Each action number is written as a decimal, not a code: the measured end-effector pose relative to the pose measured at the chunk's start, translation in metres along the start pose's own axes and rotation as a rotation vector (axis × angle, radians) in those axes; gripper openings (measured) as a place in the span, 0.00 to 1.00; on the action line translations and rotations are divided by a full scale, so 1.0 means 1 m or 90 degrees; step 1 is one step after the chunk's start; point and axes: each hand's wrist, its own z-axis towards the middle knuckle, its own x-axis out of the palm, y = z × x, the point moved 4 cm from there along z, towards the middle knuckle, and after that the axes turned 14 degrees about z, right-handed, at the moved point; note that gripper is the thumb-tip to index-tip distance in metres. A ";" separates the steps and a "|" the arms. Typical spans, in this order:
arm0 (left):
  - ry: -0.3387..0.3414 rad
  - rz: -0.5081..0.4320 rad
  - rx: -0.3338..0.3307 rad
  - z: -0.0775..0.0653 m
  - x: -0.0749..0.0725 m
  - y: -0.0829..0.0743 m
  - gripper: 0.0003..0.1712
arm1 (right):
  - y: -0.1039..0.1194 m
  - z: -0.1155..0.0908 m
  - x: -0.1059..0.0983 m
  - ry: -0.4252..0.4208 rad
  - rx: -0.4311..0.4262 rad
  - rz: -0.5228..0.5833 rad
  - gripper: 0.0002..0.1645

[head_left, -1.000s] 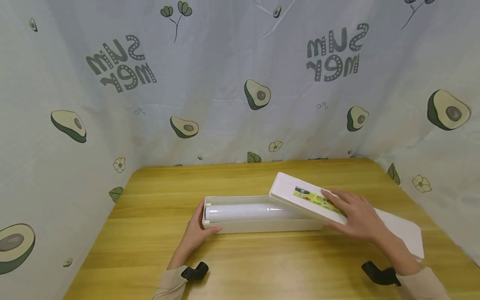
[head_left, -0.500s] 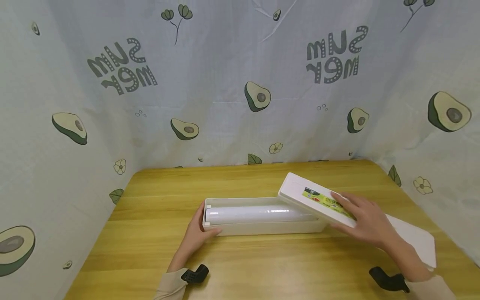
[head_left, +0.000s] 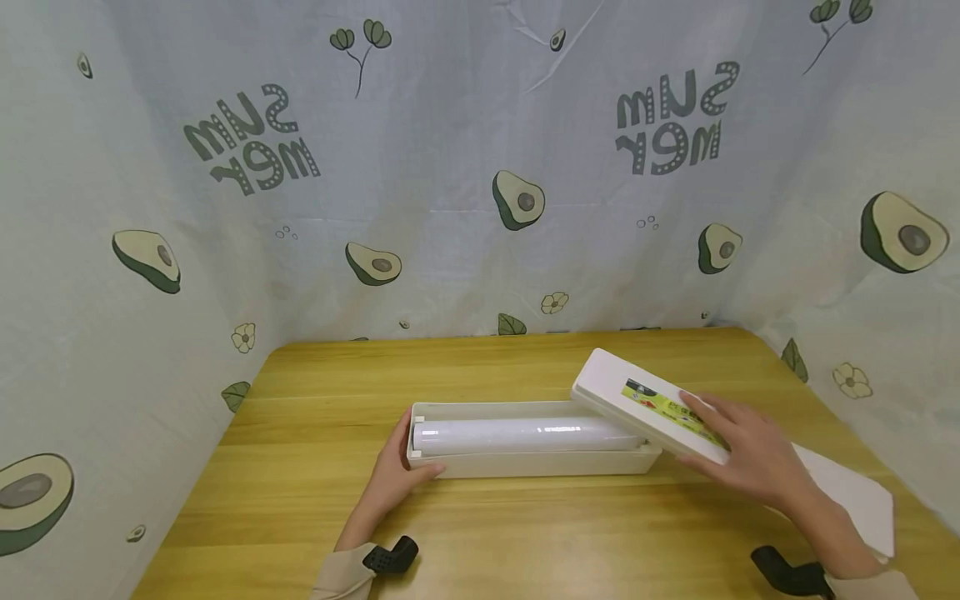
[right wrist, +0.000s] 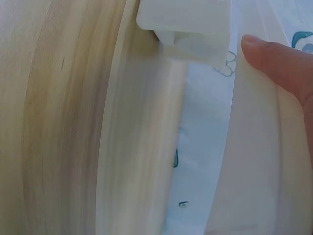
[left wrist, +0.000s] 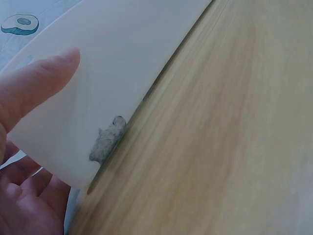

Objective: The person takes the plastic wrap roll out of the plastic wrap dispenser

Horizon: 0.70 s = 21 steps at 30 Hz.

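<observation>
In the head view a long white box (head_left: 525, 464) lies on the wooden table with its top off. A cling film roll (head_left: 517, 435) sits inside it. My left hand (head_left: 393, 471) grips the box's left end, thumb on the front wall. My right hand (head_left: 757, 458) holds the long white lid (head_left: 611, 387), which bears a yellow-green label (head_left: 667, 408). The lid slants down to the right, its far end overlapping the box's right end in this view. In the right wrist view the thumb (right wrist: 271, 56) lies along the lid's edge.
The wooden table (head_left: 315, 500) reaches back to a hanging cloth (head_left: 450, 167) printed with avocados, which also covers both sides. A grey patch (left wrist: 108, 139) marks the box's lower edge in the left wrist view. Black wrist-worn devices (head_left: 392, 555) sit at both cuffs.
My right hand has moved the lid to the right and toward me, uncovering more of the roll and the box's right end. My left hand stays on the box.
</observation>
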 end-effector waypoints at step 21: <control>-0.003 0.012 0.000 0.000 -0.001 -0.001 0.60 | -0.018 -0.008 -0.006 -0.009 0.041 0.004 0.59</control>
